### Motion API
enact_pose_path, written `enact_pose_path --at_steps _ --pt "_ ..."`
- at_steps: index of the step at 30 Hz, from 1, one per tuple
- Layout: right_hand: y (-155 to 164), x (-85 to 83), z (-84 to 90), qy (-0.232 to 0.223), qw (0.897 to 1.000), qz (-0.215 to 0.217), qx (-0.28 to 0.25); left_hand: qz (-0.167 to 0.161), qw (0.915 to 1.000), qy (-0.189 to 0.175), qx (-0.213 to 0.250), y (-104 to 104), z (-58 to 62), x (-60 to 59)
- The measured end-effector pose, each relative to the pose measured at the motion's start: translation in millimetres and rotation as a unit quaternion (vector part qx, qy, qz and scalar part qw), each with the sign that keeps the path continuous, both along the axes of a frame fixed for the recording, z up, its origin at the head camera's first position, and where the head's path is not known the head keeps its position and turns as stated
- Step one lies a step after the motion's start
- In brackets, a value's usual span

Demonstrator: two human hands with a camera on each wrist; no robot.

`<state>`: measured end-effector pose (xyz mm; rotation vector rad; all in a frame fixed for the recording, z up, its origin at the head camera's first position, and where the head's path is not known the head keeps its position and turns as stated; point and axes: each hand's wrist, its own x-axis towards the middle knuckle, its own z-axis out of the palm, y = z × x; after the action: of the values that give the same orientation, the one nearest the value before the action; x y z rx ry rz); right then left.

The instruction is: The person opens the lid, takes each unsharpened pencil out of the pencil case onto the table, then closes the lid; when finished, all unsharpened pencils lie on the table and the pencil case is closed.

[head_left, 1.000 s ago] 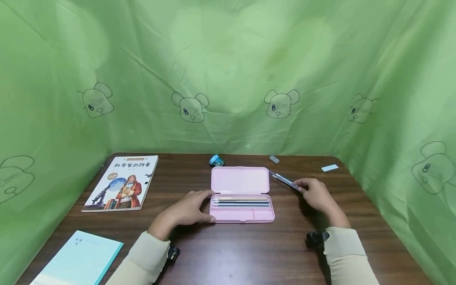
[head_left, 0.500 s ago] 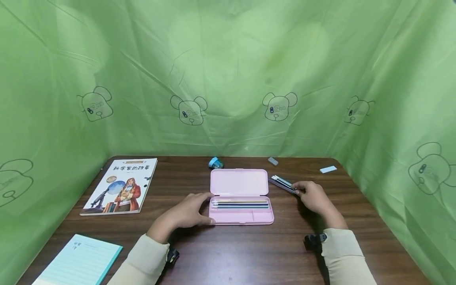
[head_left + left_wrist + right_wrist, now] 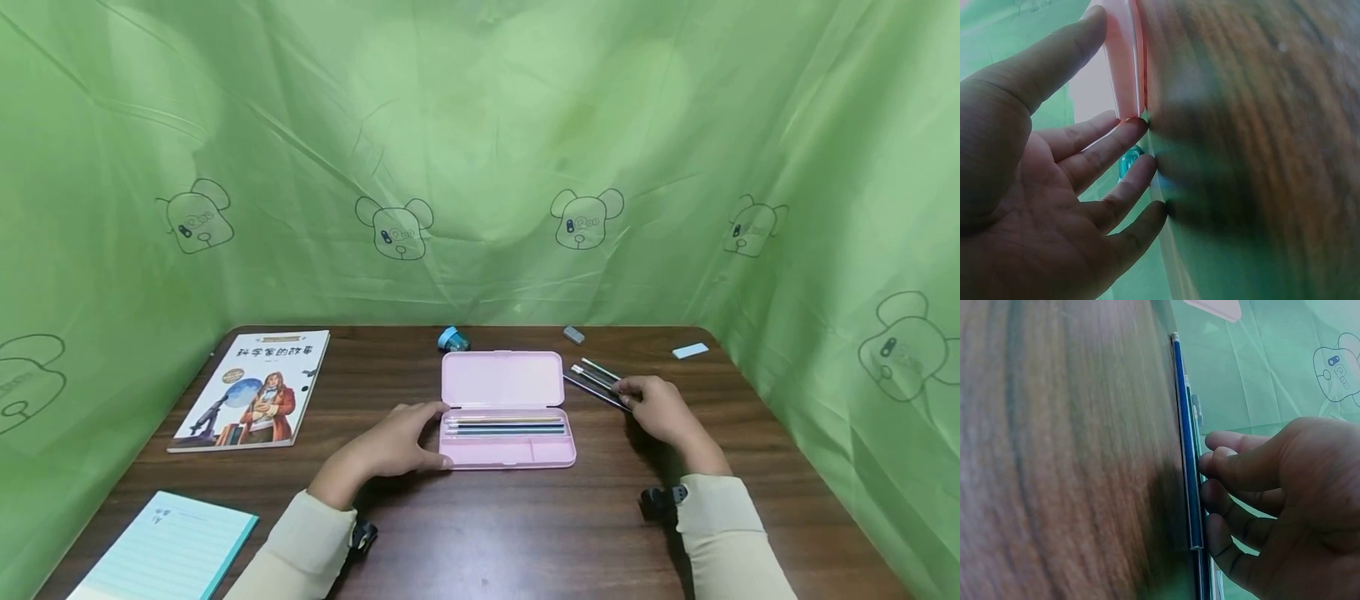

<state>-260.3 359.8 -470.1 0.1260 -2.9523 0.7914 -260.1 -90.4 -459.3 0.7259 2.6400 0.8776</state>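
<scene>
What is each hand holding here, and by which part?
The right hand grips the pens at their near ends; the left hand rests against the pencil case's left end.

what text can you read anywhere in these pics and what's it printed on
"科学家的故事": large title across the top of the book cover lying at the left of the table.
Small line above that title, and a round badge on the cover: too small to read.
Short heading at the top left of the lined notepad: blurred, unreadable.
Bear outlines on the green backdrop: drawings only, with no legible lettering.
</scene>
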Motion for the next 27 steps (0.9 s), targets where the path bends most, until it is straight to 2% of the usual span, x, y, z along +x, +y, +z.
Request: enact_pose_path --at_steps 9,15,21,27 --pt "-3 0.6 8.7 0.022 1.0 0.001 -0.013 0.003 1.0 0.003 -0.001 0 0.3 0.2" --pt "-28 3.8 22.2 0.025 0.999 0.02 -0.021 -0.001 1.0 0.003 0.001 0 0.1 0.9" --pt "-70 9.9 36.1 0.04 0.994 0.092 -0.03 0.0 1.0 0.005 0.002 0 1.9 1.1" --pt "-104 14.8 30.4 -0.012 0.984 0.179 0.008 -0.002 1.0 0.006 0.002 0 1.9 0.5"
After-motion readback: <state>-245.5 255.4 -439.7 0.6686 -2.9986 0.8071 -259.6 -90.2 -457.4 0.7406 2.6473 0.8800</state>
